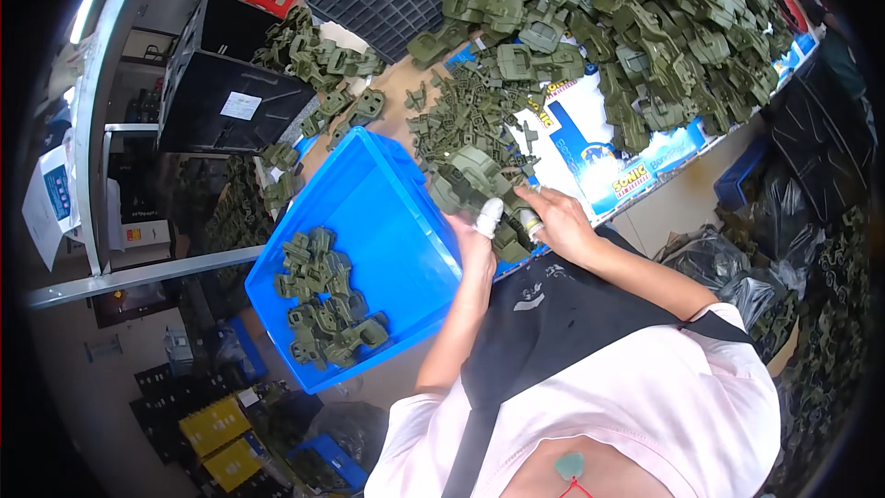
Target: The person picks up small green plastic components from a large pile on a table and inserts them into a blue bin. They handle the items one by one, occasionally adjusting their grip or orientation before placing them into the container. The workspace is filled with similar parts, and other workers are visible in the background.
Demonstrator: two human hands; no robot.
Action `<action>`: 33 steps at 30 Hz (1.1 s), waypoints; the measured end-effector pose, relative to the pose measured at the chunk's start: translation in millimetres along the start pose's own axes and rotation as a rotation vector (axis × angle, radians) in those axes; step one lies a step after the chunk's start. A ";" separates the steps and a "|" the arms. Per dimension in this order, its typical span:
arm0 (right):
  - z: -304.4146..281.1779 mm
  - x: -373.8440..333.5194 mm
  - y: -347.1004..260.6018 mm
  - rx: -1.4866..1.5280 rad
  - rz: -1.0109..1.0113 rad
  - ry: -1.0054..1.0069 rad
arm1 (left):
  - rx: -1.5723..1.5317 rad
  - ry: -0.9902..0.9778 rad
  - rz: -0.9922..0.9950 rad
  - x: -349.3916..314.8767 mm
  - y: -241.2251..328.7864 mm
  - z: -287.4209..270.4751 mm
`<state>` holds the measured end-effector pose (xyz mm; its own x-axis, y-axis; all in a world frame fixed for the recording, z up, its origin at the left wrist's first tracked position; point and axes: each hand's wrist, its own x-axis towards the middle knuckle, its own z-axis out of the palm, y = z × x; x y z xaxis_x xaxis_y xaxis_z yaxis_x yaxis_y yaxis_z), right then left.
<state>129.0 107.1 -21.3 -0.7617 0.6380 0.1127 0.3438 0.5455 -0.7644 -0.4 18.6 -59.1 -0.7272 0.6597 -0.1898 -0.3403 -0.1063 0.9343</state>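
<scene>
An olive-green molded plastic part (482, 175), like a toy vehicle body, is held close to my apron at the table's near edge. My left hand (475, 232) grips its left side, with a white cover on the thumb. On the other side my right hand (560, 221) is closed on the same part, and one of its fingers wears a pale wrap. Some fingertips are hidden by the part. Just beyond lies a heap of small green pieces (461, 115). A blue bin (401, 249), tilted in view, stands left of my hands with several green parts (323, 300) inside.
A tall pile of larger green parts (664, 37) covers the far right of the table. A black crate (406, 0) stands at the back, a black box (226, 97) at left. Printed cardboard (599, 161) lies under the pieces. Plastic bags (710, 258) sit at right.
</scene>
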 end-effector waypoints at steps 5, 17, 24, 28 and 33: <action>-6.7 -9.7 -13.1 -0.040 -0.073 0.014 | -0.064 0.053 -0.016 -3.5 -4.8 -3.7; -7.1 -9.4 -23.1 0.180 -0.127 -0.066 | -0.025 0.031 0.025 -9.7 11.7 -11.1; 0.3 -13.6 -18.4 0.426 -0.038 -0.153 | -0.093 -0.035 -0.019 -13.5 5.5 -18.5; -0.4 -15.7 -21.6 0.220 -0.044 -0.251 | -0.121 -0.003 -0.010 -17.8 18.5 -6.6; -1.9 -12.4 -19.4 0.291 0.025 -0.325 | -0.023 -0.008 0.009 -18.3 13.1 -18.1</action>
<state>132.9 89.6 -6.7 -0.9044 0.4195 -0.0783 0.2306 0.3262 -0.9167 -2.3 -8.3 -48.9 -0.7254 0.6648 -0.1783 -0.3472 -0.1298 0.9288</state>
